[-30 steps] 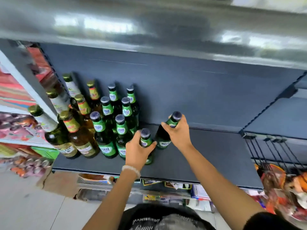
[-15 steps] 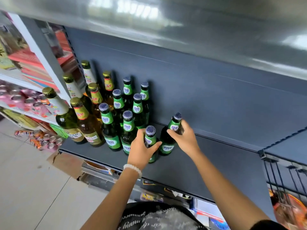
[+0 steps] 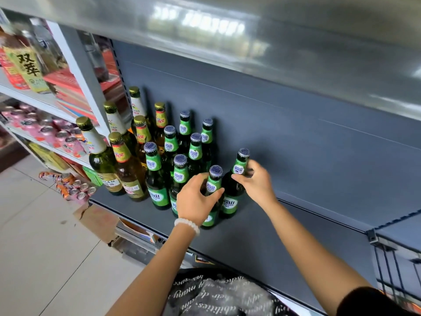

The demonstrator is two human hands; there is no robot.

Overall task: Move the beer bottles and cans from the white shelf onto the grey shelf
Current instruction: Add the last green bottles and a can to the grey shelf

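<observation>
My left hand (image 3: 197, 197) was wrapped around the neck and shoulder of a green beer bottle (image 3: 213, 197). My fingers and thumb curled round it and held it tight. That bottle stood upright near the front of the grey shelf (image 3: 262, 238). I had a white bead bracelet (image 3: 187, 225) on that wrist.

My right hand (image 3: 256, 184) pinched the neck of a second green bottle (image 3: 234, 190), just under its silver cap. This bottle stood upright too, just behind and to the right of the first one. The two bottles were so close that they looked like they touched.

More beer bottles stood on the grey shelf to the left. There was a bunch of small green bottles (image 3: 169, 156) with silver caps, packed close together. Left of them stood the taller bottles with gold caps (image 3: 118, 160). Some had white neck labels and some had red and yellow ones.

The white shelf (image 3: 41, 101) was further left, past a white post. It held pink cans (image 3: 50, 133) on one level and red boxes (image 3: 68, 87) on the level above. More cans (image 3: 75, 185) lay on the floor below it.

A metal shelf (image 3: 227, 30) above the bottles was blurry and shiny.
</observation>
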